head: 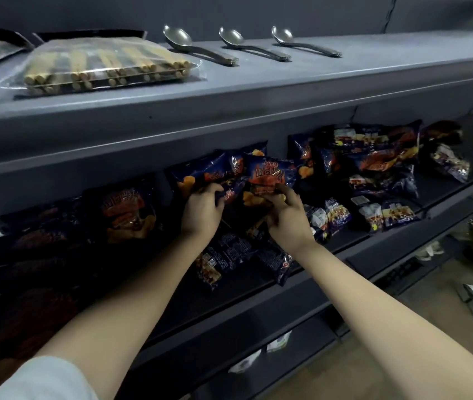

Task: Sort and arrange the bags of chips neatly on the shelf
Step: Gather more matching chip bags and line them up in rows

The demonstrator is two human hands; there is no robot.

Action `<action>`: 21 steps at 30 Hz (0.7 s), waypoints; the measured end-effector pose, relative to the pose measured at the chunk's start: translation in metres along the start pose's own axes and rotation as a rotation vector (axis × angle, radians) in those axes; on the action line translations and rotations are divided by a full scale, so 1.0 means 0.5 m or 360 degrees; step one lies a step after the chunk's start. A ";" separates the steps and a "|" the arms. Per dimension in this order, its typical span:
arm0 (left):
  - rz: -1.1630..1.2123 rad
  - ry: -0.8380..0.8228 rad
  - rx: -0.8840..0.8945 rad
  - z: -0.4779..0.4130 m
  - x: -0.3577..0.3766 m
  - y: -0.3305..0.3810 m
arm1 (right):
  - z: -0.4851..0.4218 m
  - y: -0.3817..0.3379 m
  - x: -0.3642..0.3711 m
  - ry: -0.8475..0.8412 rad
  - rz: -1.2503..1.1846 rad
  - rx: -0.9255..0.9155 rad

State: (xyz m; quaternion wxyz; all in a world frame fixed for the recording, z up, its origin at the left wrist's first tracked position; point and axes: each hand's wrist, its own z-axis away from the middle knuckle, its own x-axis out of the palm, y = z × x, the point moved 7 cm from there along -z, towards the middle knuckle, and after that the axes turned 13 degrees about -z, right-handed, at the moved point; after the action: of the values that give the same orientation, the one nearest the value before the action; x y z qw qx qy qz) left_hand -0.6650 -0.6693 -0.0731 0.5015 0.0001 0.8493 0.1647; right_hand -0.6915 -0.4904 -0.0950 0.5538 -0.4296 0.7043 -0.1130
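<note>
Both hands are gripping dark blue foil chip bags on the grey metal shelf: left hand pinching one bag, right hand clasping the upright bag.

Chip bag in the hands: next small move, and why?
Probably stand it upright beside the upright bags at left. Both the left hand and right hand already grip the dark blue chip bag above bags lying flat, and that row at left looks already arranged.
</note>
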 end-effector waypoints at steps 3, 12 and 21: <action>0.0089 0.0106 -0.0004 -0.013 -0.028 -0.003 | -0.001 -0.005 0.003 0.0013 -0.0050 -0.0022; 0.0357 0.0541 0.0098 -0.020 -0.130 0.007 | -0.026 -0.023 -0.019 0.0091 -0.0676 0.0100; 0.0656 0.0626 -0.0080 0.007 -0.188 -0.027 | -0.042 -0.075 0.036 -0.0530 -0.1403 0.0365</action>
State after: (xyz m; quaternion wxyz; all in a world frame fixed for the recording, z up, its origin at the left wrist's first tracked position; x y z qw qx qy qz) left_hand -0.6131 -0.6965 0.0016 0.2829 0.1284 0.9080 0.2811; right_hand -0.6923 -0.5330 -0.0760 0.6021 -0.6354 0.3401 -0.3437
